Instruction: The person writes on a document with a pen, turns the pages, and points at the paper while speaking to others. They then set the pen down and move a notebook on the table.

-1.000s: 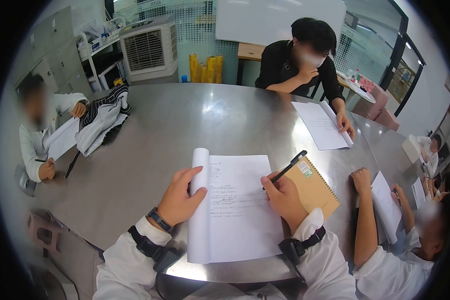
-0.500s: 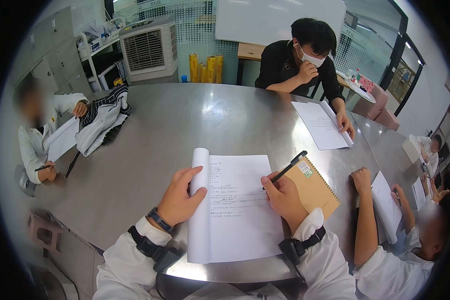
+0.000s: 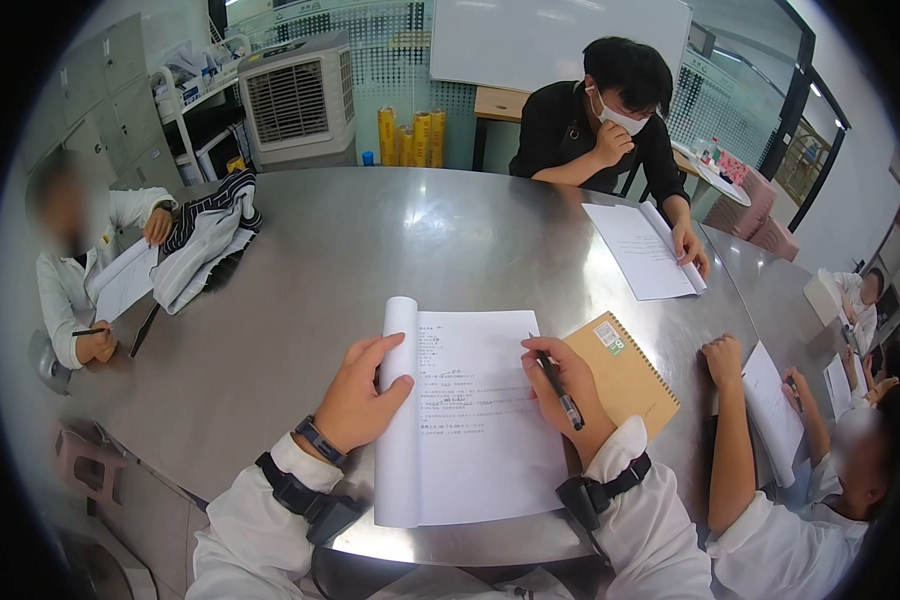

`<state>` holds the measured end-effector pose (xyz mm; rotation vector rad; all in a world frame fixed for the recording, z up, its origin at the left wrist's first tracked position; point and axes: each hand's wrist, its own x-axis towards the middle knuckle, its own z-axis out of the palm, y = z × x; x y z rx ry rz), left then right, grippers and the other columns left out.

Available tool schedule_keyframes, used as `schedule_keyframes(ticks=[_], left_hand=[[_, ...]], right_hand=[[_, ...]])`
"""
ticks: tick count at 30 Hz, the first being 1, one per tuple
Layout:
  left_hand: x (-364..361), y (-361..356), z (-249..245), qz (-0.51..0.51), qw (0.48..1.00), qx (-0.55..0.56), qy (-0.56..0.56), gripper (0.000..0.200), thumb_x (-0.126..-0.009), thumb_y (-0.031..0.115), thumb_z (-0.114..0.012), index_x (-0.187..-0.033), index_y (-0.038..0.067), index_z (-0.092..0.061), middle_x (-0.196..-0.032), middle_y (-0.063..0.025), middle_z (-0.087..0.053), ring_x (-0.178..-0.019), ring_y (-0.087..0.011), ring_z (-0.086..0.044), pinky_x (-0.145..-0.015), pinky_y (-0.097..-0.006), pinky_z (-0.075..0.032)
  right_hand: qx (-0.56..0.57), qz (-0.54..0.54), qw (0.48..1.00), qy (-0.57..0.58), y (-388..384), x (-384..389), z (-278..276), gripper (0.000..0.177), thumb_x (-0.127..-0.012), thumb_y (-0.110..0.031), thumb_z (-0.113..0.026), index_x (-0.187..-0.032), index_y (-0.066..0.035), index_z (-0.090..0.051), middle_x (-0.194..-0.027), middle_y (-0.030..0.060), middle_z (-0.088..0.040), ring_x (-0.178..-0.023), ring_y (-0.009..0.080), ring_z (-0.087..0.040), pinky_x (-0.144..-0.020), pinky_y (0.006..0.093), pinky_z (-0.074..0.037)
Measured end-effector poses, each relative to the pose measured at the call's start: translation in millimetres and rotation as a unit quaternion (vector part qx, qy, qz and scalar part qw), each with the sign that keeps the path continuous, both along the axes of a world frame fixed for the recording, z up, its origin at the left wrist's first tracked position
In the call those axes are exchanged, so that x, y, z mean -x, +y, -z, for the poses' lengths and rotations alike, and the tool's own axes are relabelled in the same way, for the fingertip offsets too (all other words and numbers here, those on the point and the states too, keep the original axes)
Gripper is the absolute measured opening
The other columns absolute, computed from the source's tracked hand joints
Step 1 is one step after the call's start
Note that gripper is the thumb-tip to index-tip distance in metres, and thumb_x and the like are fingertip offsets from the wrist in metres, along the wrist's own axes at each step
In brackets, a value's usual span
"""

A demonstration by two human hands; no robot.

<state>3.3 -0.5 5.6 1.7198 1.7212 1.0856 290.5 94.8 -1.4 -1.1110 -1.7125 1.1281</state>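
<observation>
A stack of printed paper sheets (image 3: 490,440) lies on the metal table before me, its left pages rolled over into a tube. My left hand (image 3: 365,395) wraps around that rolled edge, thumb on top. In my right hand (image 3: 570,385) is a black pen (image 3: 553,385), gripped between the fingers, its clip end slanting down toward my wrist. That hand rests at the right edge of the sheets. Handwritten marks show among the printed lines. Beside it, partly behind my right wrist, lies a brown spiral notebook (image 3: 625,370) with a barcode sticker.
Across the steel table (image 3: 320,260), a masked person (image 3: 610,130) holds papers (image 3: 642,250). A person at left has papers near a striped garment (image 3: 210,235). Another person's forearm (image 3: 727,440) and papers (image 3: 775,415) are close on my right. An air cooler (image 3: 300,100) stands behind.
The pen has turned in my right hand: its clip end pointed up and right over the notebook, and now points down toward my wrist. My left hand has stayed on the roll.
</observation>
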Motion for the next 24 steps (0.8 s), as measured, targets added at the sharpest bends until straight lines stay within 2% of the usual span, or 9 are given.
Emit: schedule_keyframes(ticks=[4,7,13,19,24], left_hand=[[-0.2,-0.1,-0.2,0.0,1.0,0.001,-0.002,0.056,-0.097,0.019,-0.069,-0.148,0.004,-0.053,-0.149,-0.0237,-0.046,-0.12,-0.0351,-0.062,-0.101,-0.0402,-0.054],[-0.6,0.1,0.5,-0.003,1.0,0.003,-0.001,0.056,-0.097,0.019,-0.069,-0.148,0.004,-0.053,-0.149,-0.0234,-0.046,-0.12,-0.0349,-0.062,-0.102,-0.04,-0.054],[-0.1,-0.3,0.1,0.002,1.0,0.004,-0.004,0.056,-0.097,0.018,-0.069,-0.148,0.004,-0.053,-0.149,-0.0234,-0.046,-0.121,-0.0348,-0.062,-0.102,-0.04,-0.054],[-0.7,-0.5,-0.6,0.001,1.0,0.002,-0.007,0.056,-0.097,0.018,-0.069,-0.149,0.004,-0.053,-0.149,-0.0235,-0.045,-0.121,-0.0351,-0.062,-0.102,-0.0402,-0.054],[0.2,0.0,1.2,0.002,1.0,0.002,-0.006,0.056,-0.097,0.018,-0.069,-0.149,0.004,-0.053,-0.149,-0.0237,-0.045,-0.121,-0.0354,-0.062,-0.102,-0.0403,-0.054]], right_hand=[[0.018,0.001,1.0,-0.013,2.0,-0.2,0.9,0.028,-0.105,-0.017,-0.066,-0.129,-0.003,-0.064,-0.101,0.0023,-0.066,-0.066,0.0082,-0.06,-0.061,0.0242,-0.051],[0.0,0.001,1.0,-0.008,-0.3,0.5,-1.2,0.029,-0.105,-0.017,-0.067,-0.129,-0.002,-0.063,-0.101,0.002,-0.066,-0.066,0.0079,-0.059,-0.06,0.0238,-0.051],[0.037,0.006,0.999,-0.001,2.8,0.6,3.4,0.029,-0.104,-0.016,-0.068,-0.129,-0.003,-0.064,-0.101,0.0016,-0.066,-0.066,0.0075,-0.06,-0.059,0.0232,-0.05],[0.02,-0.012,1.0,-0.002,3.1,-2.0,4.0,0.024,-0.104,-0.016,-0.068,-0.125,-0.003,-0.067,-0.087,-0.0002,-0.066,-0.065,0.0073,-0.06,-0.058,0.023,-0.048],[0.03,-0.005,0.999,-0.018,1.8,-1.5,0.3,0.023,-0.104,-0.016,-0.067,-0.124,-0.003,-0.068,-0.085,-0.0002,-0.066,-0.064,0.0073,-0.06,-0.058,0.0231,-0.048]])
